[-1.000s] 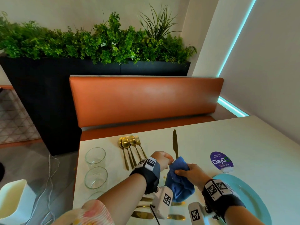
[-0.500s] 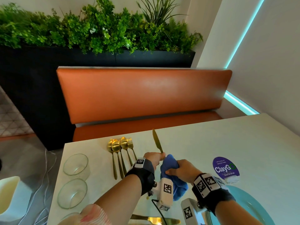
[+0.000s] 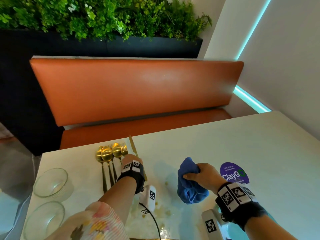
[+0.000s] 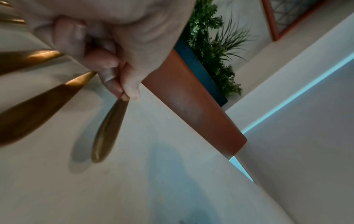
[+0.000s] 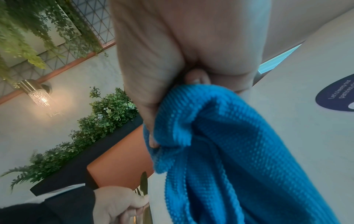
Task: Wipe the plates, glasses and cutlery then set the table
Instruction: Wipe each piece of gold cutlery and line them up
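My left hand (image 3: 132,159) pinches a gold knife (image 3: 132,144) by its handle, just right of the row of gold spoons and forks (image 3: 107,154); the blade points toward the bench. In the left wrist view the fingers (image 4: 113,84) pinch the knife (image 4: 107,131) low over the table, and its shadow falls beside it. My right hand (image 3: 194,173) grips a bunched blue cloth (image 3: 189,186) above the table's middle, well apart from the knife. The right wrist view shows the cloth (image 5: 239,151) filling the frame, with my left hand (image 5: 122,203) and the knife (image 5: 143,181) at lower left.
Two clear glasses (image 3: 51,181) (image 3: 44,220) stand at the table's left edge. A teal plate (image 3: 242,230) lies at lower right, a round purple sticker (image 3: 234,172) just beyond it. More gold cutlery (image 3: 155,238) shows at the bottom edge. An orange bench (image 3: 135,90) runs behind the white table (image 3: 225,141).
Knife and cloth have come apart. My left hand carried the knife left, beside the spoons and forks, while my right hand drew the cloth to the right.
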The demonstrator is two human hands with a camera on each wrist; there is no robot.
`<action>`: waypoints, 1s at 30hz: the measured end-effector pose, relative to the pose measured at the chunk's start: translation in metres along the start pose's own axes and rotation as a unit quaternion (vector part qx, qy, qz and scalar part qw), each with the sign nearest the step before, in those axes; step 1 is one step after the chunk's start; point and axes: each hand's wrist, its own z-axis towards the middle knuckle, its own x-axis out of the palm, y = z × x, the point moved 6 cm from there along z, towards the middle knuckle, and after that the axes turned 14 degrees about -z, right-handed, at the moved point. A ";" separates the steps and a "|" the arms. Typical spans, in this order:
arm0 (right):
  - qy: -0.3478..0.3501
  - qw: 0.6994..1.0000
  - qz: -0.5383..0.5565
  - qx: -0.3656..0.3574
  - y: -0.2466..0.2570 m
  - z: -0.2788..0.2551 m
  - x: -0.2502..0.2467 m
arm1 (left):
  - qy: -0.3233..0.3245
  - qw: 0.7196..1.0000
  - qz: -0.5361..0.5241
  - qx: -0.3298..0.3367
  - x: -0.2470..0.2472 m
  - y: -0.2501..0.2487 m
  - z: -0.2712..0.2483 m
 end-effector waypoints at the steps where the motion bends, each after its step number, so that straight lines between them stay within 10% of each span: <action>1: 0.000 1.000 0.004 0.003 -0.002 0.001 0.000 | -0.007 1.000 0.019 0.012 0.000 -0.001 0.000; 20: -0.026 0.999 0.023 0.039 -0.017 -0.031 -0.005 | -0.075 0.997 0.034 0.002 -0.002 0.011 -0.007; 30: -0.048 0.993 0.099 0.047 -0.013 -0.089 0.015 | 0.127 0.970 0.170 0.114 0.028 0.019 -0.091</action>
